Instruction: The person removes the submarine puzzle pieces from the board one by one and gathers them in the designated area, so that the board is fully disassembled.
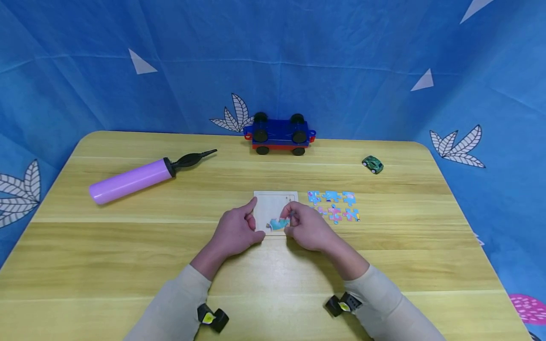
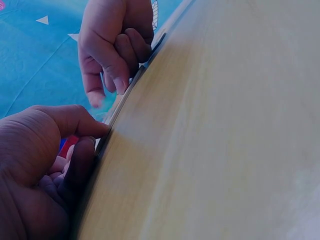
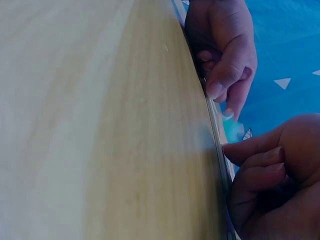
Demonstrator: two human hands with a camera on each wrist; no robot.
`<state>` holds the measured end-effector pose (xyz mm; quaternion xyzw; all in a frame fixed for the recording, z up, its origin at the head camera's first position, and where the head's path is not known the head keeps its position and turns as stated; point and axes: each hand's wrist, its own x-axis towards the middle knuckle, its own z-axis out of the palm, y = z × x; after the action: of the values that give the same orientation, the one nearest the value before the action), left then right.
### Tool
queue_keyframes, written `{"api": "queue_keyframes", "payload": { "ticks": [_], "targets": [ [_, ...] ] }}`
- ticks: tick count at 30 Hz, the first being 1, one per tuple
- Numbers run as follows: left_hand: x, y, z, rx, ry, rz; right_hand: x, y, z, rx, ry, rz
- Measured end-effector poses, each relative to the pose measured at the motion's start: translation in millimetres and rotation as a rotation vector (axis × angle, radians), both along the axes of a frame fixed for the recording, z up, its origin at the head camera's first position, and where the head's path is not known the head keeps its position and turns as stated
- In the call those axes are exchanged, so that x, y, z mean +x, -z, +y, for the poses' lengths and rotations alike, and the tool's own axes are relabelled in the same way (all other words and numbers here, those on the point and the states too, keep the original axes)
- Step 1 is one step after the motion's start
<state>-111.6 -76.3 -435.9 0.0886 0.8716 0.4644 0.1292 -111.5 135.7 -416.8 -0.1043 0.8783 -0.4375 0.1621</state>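
Note:
A pale square puzzle board [image 1: 268,203] lies flat on the table before me. My left hand [image 1: 236,230] grips its lower left corner, thumb at the near edge and fingers along the left side. My right hand [image 1: 310,227] reaches over the board's right side and pinches a turquoise puzzle piece [image 1: 278,224] low over the board. In the left wrist view, the left thumb [image 2: 95,122] rests on the board's edge. The right wrist view shows the turquoise piece [image 3: 232,130] as a blur between both hands. Curled fingers hide part of it.
Several loose blue and pink puzzle pieces [image 1: 334,213] lie right of the board. A purple hand pump [image 1: 132,181] rests at the left. An upturned blue and red toy wagon [image 1: 279,132] sits at the back edge, and a small green toy car [image 1: 373,164] at the back right.

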Motion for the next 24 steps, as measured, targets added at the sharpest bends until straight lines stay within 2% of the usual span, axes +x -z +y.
{"api": "queue_keyframes", "payload": {
  "ticks": [7,14,24],
  "targets": [
    [-0.2,-0.5,-0.6,-0.006,-0.001,-0.008,-0.2,0.3,2.1,-0.039,-0.005,-0.011],
    [0.3,-0.8,-0.6,0.01,-0.001,-0.024,-0.8,-1.4,3.0,-0.053,-0.009,-0.068],
    [-0.3,-2.4,-0.1,0.001,0.001,-0.021,-1.8,-4.4,0.6,-0.01,0.03,-0.053]
  ]
}}
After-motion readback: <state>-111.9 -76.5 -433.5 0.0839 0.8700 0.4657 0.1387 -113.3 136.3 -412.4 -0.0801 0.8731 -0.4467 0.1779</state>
